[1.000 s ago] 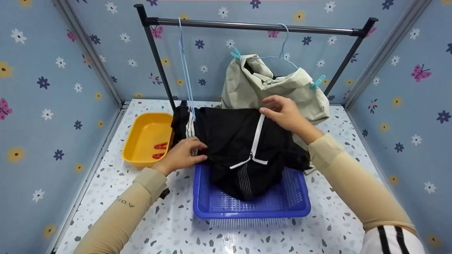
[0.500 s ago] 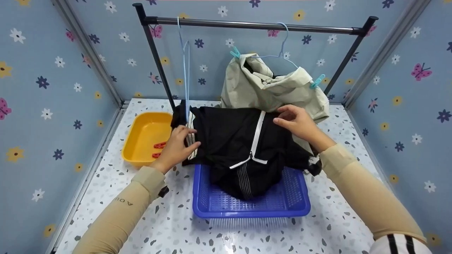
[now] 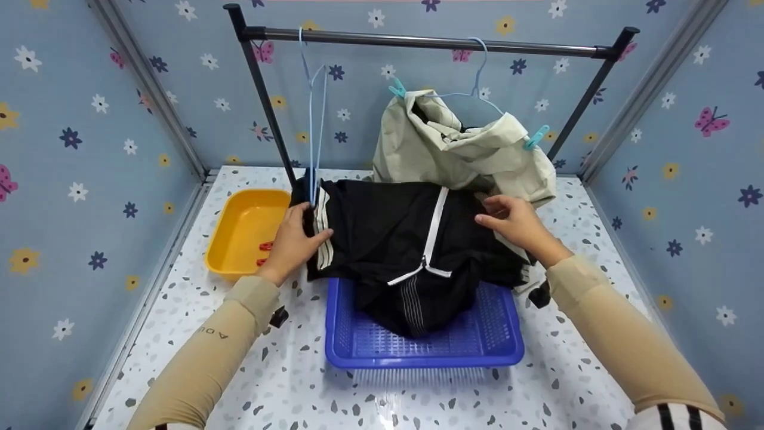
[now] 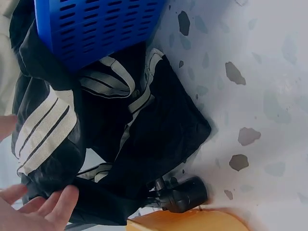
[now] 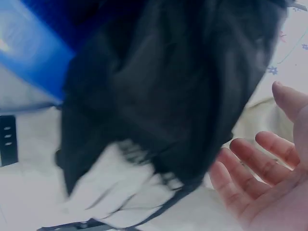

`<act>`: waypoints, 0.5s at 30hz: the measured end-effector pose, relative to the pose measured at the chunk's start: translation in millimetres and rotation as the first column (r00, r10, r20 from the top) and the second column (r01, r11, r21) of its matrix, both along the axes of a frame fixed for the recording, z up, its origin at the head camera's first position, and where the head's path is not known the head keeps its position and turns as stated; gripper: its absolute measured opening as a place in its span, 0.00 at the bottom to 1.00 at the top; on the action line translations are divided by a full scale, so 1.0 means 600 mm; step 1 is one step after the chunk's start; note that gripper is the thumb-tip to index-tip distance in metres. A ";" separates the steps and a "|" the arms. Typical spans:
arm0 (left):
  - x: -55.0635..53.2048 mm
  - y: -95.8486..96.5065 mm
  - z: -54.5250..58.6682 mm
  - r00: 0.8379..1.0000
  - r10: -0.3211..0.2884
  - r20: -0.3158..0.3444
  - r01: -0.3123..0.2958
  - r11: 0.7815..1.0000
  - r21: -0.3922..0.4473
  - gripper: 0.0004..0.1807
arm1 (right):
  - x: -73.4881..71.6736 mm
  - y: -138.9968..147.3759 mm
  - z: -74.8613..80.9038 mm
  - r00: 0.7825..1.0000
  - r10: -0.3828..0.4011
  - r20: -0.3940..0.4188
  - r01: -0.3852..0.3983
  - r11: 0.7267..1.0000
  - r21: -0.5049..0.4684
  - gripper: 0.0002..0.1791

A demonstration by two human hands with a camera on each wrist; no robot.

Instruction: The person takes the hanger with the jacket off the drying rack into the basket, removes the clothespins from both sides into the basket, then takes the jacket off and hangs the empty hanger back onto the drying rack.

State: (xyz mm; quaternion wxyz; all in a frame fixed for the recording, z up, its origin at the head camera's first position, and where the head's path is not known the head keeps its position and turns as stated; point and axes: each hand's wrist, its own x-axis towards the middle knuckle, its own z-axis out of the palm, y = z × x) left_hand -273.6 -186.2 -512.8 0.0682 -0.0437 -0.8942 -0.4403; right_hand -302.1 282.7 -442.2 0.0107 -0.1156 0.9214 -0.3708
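A black jacket (image 3: pixel 382 221) with a white zip and white-striped sleeves lies draped over the blue basket (image 3: pixel 424 362). My left hand (image 3: pixel 292 245) rests at the jacket's left sleeve, thumb spread toward the white stripes. In the left wrist view, that hand's fingertips (image 4: pixel 62 207) touch the black cloth. Just above this hand hangs a light blue wire hanger (image 3: pixel 310 131), its lower end against the sleeve. My right hand (image 3: pixel 518 226) is by the jacket's right side, fingers loosely bent. The right wrist view shows this hand holding nothing, beside the dark cloth (image 5: pixel 163 86).
A black rack (image 3: pixel 388 40) spans the back. From it hangs a pale green garment (image 3: pixel 412 149) on a second hanger, with turquoise clothes pegs (image 3: pixel 398 88) at its corners. At left, a yellow tub (image 3: pixel 224 239) contains red clothes pegs (image 3: pixel 266 245).
My left hand has moved left and up along the sleeve. My right hand has shifted right and down, away from the zip. The left hanger has turned slightly.
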 end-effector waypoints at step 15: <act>-0.023 0.008 -0.002 0.996 -0.057 0.068 0.041 0.974 0.223 0.10 | -0.007 0.023 -0.050 0.999 -0.039 0.010 0.038 0.997 0.061 0.19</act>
